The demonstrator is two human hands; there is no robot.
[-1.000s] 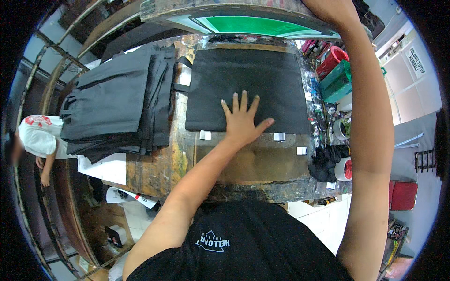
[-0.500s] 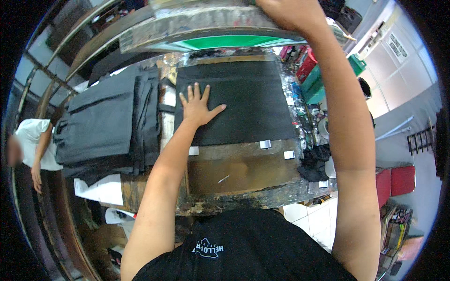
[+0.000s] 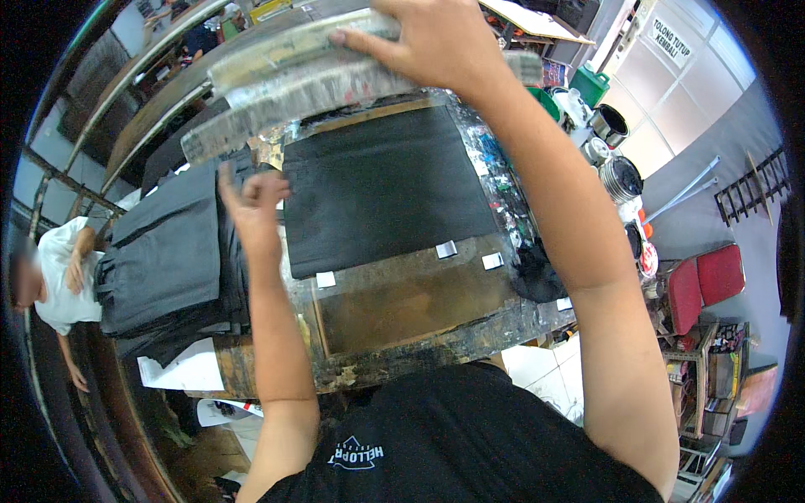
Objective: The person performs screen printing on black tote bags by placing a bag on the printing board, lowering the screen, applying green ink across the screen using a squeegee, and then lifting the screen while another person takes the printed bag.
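Note:
My right hand (image 3: pixel 440 42) grips the raised, paint-stained screen-printing frame (image 3: pixel 277 113) at the far side of the table, thumb on its near face and the other fingers mostly hidden. Beneath and nearer lies a flat black fabric piece (image 3: pixel 381 189) on a brown board (image 3: pixel 402 306). White tabs (image 3: pixel 446 249) sit along its near edge. My left hand (image 3: pixel 256 205), slightly blurred, is above the gap between that piece and a stack of black fabric pieces (image 3: pixel 159 260) on the left. Its index finger points out, the others are partly bent, and nothing shows in it.
A person in a white shirt (image 3: pixel 67 268) is at the far left by metal rails (image 3: pixel 126 151). Pots and cans (image 3: pixel 620 176) stand to the right, with a black cloth bundle (image 3: pixel 538 272) on the table edge. A red chair (image 3: pixel 717 277) is farther right.
My left hand has lifted off the black fabric piece and moved left toward the stack. My right hand and the frame have shifted left in view; the green area under the frame no longer shows.

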